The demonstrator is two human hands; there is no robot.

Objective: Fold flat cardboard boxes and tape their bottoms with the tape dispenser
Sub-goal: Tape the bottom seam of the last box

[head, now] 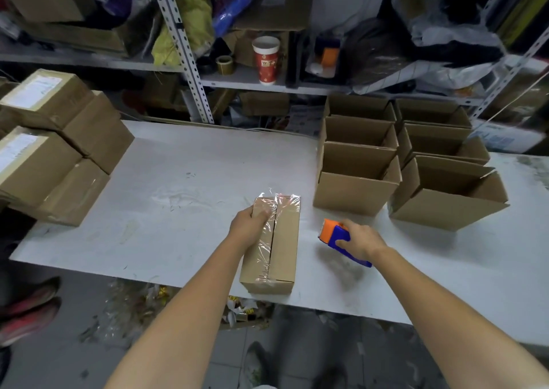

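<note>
A long cardboard box [283, 249] lies bottom-up at the near edge of the white table [178, 174]; clear tape runs along its centre seam and crinkles over the far end. The left hand [249, 226] rests on the box's far left part, fingers laid open and pressing on the tape. The right hand [361, 241] is closed around the blue handle of the tape dispenser [334, 233], whose orange head points away; it hangs just above the table, to the right of the box and apart from it. Beyond it stand 6 open boxes [355, 194] in 2 rows; sealed boxes [44, 163] are stacked at the table's left end. A red cup [265, 62] sits on the shelf behind.
</note>
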